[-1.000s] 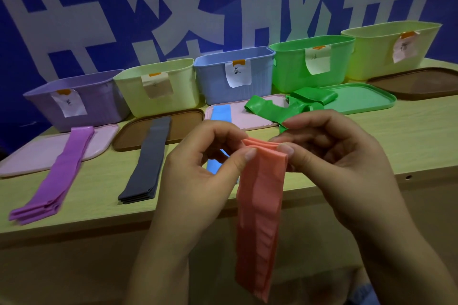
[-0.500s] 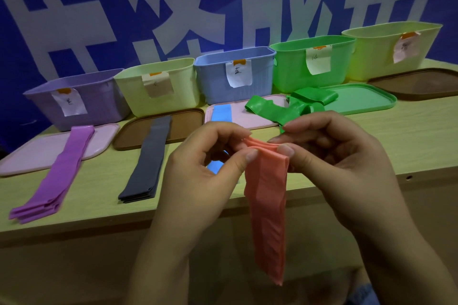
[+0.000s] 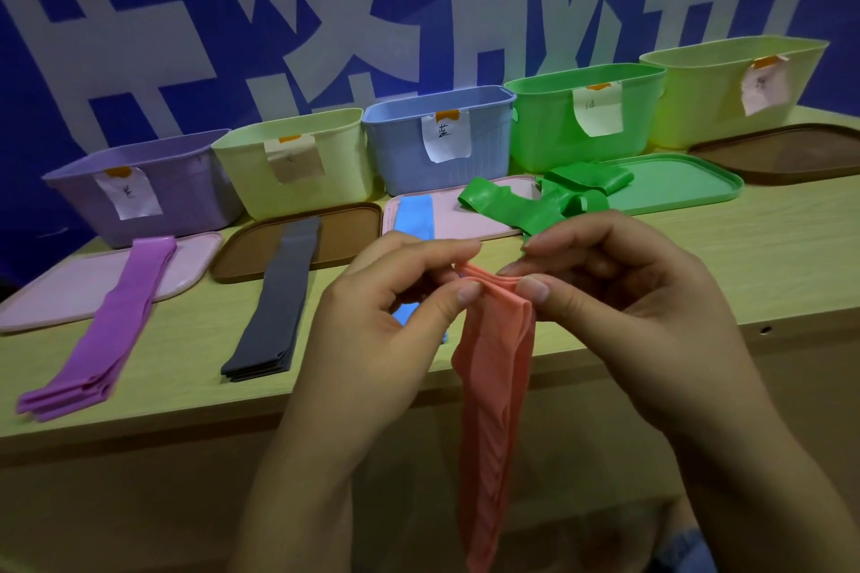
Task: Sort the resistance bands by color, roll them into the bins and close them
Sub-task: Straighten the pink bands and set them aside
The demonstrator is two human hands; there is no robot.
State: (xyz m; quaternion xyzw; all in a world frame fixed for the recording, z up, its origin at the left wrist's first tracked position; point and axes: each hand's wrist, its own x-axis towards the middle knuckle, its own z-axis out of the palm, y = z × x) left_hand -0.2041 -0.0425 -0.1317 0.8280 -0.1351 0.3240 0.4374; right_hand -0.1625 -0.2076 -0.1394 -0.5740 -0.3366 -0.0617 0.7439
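Note:
A stack of pink bands (image 3: 493, 391) hangs down in front of the table edge. My left hand (image 3: 381, 330) and my right hand (image 3: 619, 312) both pinch its top end between thumb and fingers. On the table lie purple bands (image 3: 107, 330), dark grey bands (image 3: 279, 298), a blue band (image 3: 414, 214) partly hidden behind my left hand, and crumpled green bands (image 3: 535, 205). Along the back stand open labelled bins: purple (image 3: 186, 186), pale yellow-green (image 3: 339, 163), blue (image 3: 400, 154), green (image 3: 544, 130) and another yellow-green (image 3: 698, 107).
Lids lie flat before the bins: a pink lid (image 3: 60, 288), a brown lid (image 3: 344, 228), a second pink lid (image 3: 470, 219), a green lid (image 3: 679, 181) and a brown lid (image 3: 786, 154). A blue wall with white characters stands behind.
The hanging pink bands have shortened from below as the top end gathers between my fingers. Both hands stay in about the same place.

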